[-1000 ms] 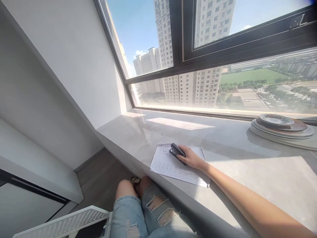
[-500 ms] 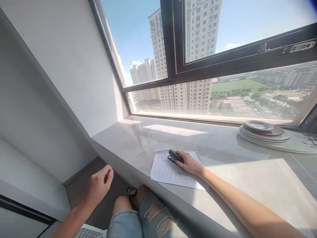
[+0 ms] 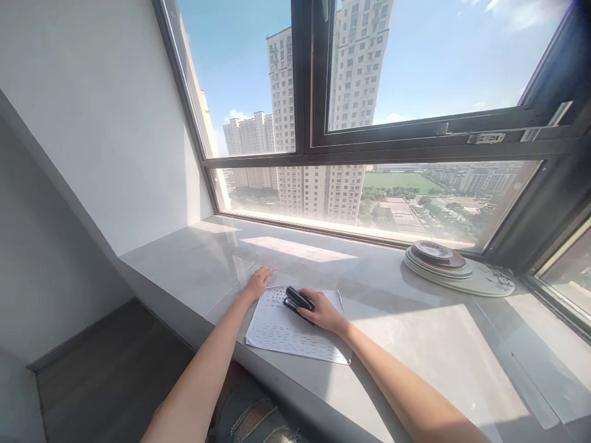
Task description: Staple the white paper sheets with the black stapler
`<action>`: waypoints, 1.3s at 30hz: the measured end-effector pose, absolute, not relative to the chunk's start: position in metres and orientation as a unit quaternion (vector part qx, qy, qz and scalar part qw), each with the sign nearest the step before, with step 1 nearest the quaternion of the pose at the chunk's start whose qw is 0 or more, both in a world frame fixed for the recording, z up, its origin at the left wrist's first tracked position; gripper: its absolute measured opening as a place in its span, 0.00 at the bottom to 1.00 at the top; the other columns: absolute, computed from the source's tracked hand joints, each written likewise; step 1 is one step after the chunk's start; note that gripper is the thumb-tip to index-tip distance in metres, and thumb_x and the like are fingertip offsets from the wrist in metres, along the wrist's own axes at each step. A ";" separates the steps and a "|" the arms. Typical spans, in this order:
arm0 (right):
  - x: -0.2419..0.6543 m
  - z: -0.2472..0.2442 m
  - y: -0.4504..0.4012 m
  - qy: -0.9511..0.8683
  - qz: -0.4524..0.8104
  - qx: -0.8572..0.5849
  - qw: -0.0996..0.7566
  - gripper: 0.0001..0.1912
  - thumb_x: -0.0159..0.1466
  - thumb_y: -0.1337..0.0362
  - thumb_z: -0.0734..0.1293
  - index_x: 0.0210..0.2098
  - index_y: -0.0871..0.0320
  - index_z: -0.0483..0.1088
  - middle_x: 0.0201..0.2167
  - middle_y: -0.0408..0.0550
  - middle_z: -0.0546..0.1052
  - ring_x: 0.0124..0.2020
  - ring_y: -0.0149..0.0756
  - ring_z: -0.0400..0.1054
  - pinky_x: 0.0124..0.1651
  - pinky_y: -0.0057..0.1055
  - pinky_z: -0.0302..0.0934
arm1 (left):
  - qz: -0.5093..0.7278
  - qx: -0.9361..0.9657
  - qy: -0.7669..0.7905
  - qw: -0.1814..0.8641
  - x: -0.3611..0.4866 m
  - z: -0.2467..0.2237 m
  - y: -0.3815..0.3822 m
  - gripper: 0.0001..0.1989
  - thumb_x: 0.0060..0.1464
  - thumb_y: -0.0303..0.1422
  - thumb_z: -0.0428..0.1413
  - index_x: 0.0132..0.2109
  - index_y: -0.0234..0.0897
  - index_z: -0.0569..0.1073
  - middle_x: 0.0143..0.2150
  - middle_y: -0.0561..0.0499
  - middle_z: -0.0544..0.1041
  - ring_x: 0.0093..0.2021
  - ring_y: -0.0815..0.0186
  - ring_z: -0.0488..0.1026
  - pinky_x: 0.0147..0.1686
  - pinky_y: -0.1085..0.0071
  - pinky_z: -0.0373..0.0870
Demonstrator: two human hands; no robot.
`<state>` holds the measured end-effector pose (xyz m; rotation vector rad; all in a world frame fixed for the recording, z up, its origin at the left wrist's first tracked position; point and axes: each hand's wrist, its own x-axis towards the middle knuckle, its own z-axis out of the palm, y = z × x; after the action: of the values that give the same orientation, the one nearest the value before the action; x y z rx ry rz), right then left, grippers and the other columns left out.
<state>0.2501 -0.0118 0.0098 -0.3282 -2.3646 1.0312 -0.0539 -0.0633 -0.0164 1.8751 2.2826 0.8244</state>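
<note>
A black stapler [image 3: 297, 299] rests over the upper part of a written paper sheet stack [image 3: 290, 335] on the window sill. My right hand [image 3: 325, 312] is wrapped round the stapler's rear end, and its front end points to the upper left. At the top left corner of the papers is my left hand [image 3: 258, 282], its fingers stretched out over the sill. Nothing shows in the left hand. Handwritten marks and rows of short dashes cover the top sheet.
A stack of plates [image 3: 436, 261] stands on the sill [image 3: 406, 344] at the right, by the window frame [image 3: 392, 144]. A white wall [image 3: 124, 135] closes off the left side. The sill's front edge runs just above my knees.
My left hand has risen from beside the sill, opened from a closed shape, and come to the papers' top left corner. The right hand keeps hold of the stapler. The view has turned right.
</note>
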 end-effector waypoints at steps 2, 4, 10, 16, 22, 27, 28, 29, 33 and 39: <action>0.250 0.007 -0.006 -0.857 0.430 -0.115 0.258 0.19 0.62 0.59 0.69 0.53 0.52 0.73 0.44 0.46 0.80 0.42 0.43 0.73 0.46 0.35 0.65 | 0.233 0.618 0.749 0.055 -0.053 -0.019 -0.063 0.24 0.65 0.25 0.45 0.62 0.46 0.74 0.72 0.53 0.64 0.72 0.60 0.59 0.71 0.56 0.55; 0.251 0.005 -0.001 -0.838 0.468 -0.114 0.255 0.22 0.61 0.58 0.70 0.54 0.53 0.72 0.46 0.46 0.80 0.44 0.45 0.73 0.48 0.37 0.65 | 0.227 0.611 0.756 0.058 -0.049 -0.020 -0.066 0.26 0.64 0.24 0.44 0.63 0.45 0.74 0.71 0.53 0.66 0.72 0.61 0.59 0.71 0.57 0.55; 0.253 0.004 0.002 -0.831 0.485 -0.113 0.248 0.22 0.61 0.56 0.71 0.54 0.52 0.73 0.49 0.48 0.80 0.48 0.48 0.73 0.52 0.42 0.66 | 0.253 0.560 0.787 0.046 -0.031 -0.021 -0.104 0.29 0.61 0.18 0.43 0.63 0.40 0.74 0.69 0.49 0.68 0.69 0.63 0.64 0.68 0.65 0.61; 0.255 0.006 -0.003 -0.840 0.471 -0.103 0.247 0.22 0.64 0.55 0.69 0.56 0.51 0.72 0.51 0.48 0.79 0.51 0.48 0.73 0.54 0.42 0.66 | 0.261 0.478 0.839 0.017 -0.012 -0.025 -0.137 0.33 0.57 0.13 0.43 0.65 0.38 0.69 0.67 0.44 0.70 0.63 0.59 0.70 0.57 0.65 0.70; 0.254 0.004 -0.011 -0.865 0.403 -0.127 0.269 0.20 0.67 0.55 0.66 0.57 0.50 0.70 0.52 0.49 0.79 0.51 0.47 0.73 0.55 0.45 0.66 | 0.267 0.488 0.831 0.023 -0.012 -0.024 -0.132 0.34 0.55 0.12 0.43 0.63 0.39 0.71 0.68 0.45 0.69 0.63 0.61 0.71 0.57 0.68 0.69; 0.254 0.005 -0.013 -0.873 0.390 -0.125 0.267 0.20 0.67 0.56 0.65 0.57 0.49 0.69 0.53 0.47 0.79 0.52 0.46 0.73 0.56 0.43 0.66 | 0.264 0.499 0.825 0.026 -0.021 -0.023 -0.124 0.32 0.55 0.13 0.44 0.62 0.38 0.72 0.68 0.45 0.68 0.64 0.60 0.69 0.60 0.66 0.66; 0.254 0.006 -0.013 -0.874 0.390 -0.125 0.263 0.20 0.67 0.56 0.65 0.57 0.49 0.69 0.53 0.47 0.79 0.52 0.46 0.73 0.56 0.43 0.66 | 0.262 0.502 0.824 0.023 -0.023 -0.022 -0.122 0.31 0.55 0.13 0.45 0.61 0.38 0.73 0.67 0.45 0.70 0.63 0.60 0.70 0.60 0.65 0.65; 0.254 0.007 -0.013 -0.875 0.389 -0.125 0.260 0.20 0.67 0.56 0.65 0.57 0.49 0.69 0.53 0.47 0.79 0.53 0.46 0.73 0.57 0.43 0.66 | 0.259 0.504 0.824 0.020 -0.025 -0.021 -0.119 0.30 0.56 0.14 0.45 0.60 0.39 0.73 0.65 0.46 0.73 0.62 0.59 0.71 0.60 0.64 0.65; 0.254 0.008 -0.012 -0.878 0.386 -0.120 0.257 0.19 0.67 0.55 0.65 0.57 0.49 0.70 0.52 0.46 0.79 0.51 0.46 0.73 0.56 0.41 0.65 | 0.252 0.502 0.827 -0.003 -0.031 -0.017 -0.110 0.26 0.59 0.16 0.45 0.58 0.38 0.73 0.58 0.44 0.76 0.57 0.58 0.73 0.59 0.62 0.65; 0.254 0.010 -0.012 -0.881 0.381 -0.126 0.248 0.19 0.68 0.53 0.65 0.57 0.48 0.70 0.51 0.46 0.79 0.51 0.46 0.73 0.55 0.41 0.65 | 0.243 0.514 0.821 -0.042 -0.025 -0.017 -0.112 0.24 0.62 0.19 0.45 0.60 0.39 0.71 0.57 0.41 0.71 0.58 0.54 0.68 0.56 0.60 0.64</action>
<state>0.2537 -0.0125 0.0097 -0.3429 -2.4017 1.0395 -0.0251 -0.1116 -0.0168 1.6610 2.6521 0.7850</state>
